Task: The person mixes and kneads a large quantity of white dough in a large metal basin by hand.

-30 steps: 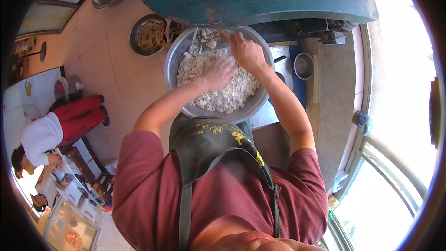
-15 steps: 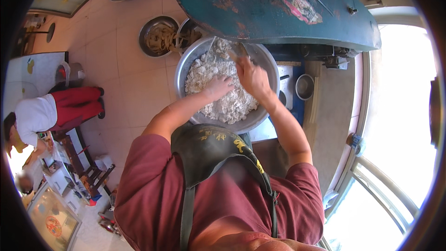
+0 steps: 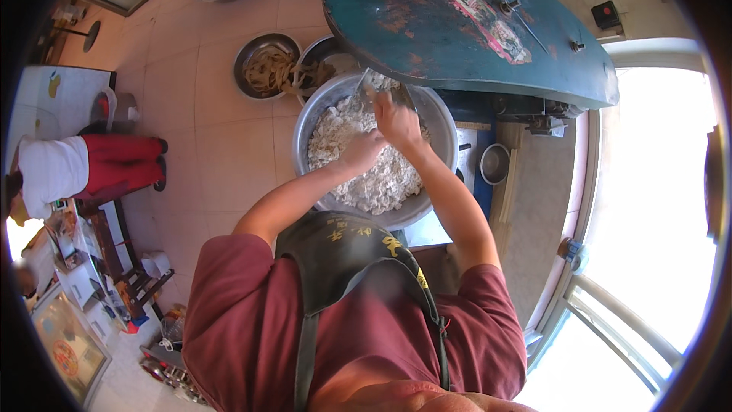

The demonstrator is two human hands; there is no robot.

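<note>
A large metal basin [image 3: 302,137] in front of me holds crumbly, pale, floury dough [image 3: 377,187]. My right hand [image 3: 398,123] is closed around the handle of a wide, flat-bladed dough scraper [image 3: 404,96] at the basin's far side. The blade stands against the dough there, its lower edge hidden. My left hand [image 3: 362,151] lies on the dough with its fingers stretched out, slightly blurred, close beside my right wrist.
Above the basin juts a worn green machine housing [image 3: 457,38]. Two metal bowls, one with pale strips [image 3: 268,69], stand at the far left. A small metal bowl [image 3: 495,164] sits right. A person in red trousers [image 3: 122,164] stands at the left.
My right hand and the scraper have shifted slightly left. The hands are now closer together, my left fingers nearer my right wrist. The whole view has shifted a little.
</note>
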